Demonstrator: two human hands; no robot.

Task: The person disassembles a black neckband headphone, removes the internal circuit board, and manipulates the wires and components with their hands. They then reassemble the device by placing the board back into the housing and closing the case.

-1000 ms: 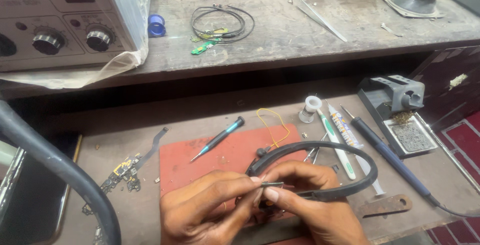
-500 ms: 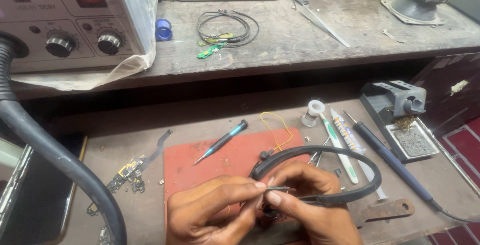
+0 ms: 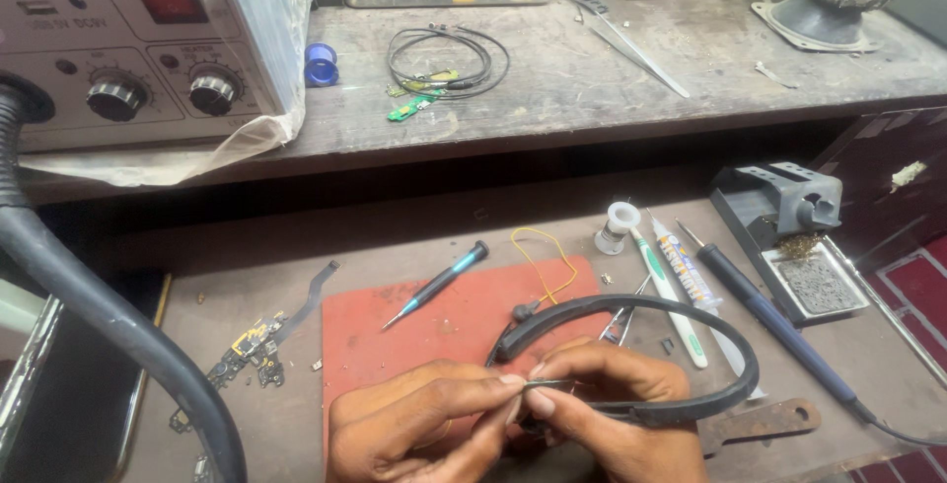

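- Head view: a black neckband earphone curves in a loop over the near edge of the worktop, one end lying on the red mat and the other running into the hands.
- The left hand pinches shut on a thin metal tool; its fingertips meet those of the right hand at the band's end.
- The right hand closes around the near part of the neckband and steadies it.
- Compared with a second ago, the hands and the band sit in nearly the same spot and grip; only the camera has moved closer, so the fine work at the band's end looks to be going on unbroken.
- On the mat lie a teal-tipped screwdriver and a loop of yellow wire, both apart from the hands.
- To the right, near the band: a solder reel, two tubes, and a soldering iron beside its stand.
- Small circuit scraps lie toward the left edge, and a thick grey hose crosses the near left corner.
- Open room is mainly on the mat behind the hands; the right side is crowded.
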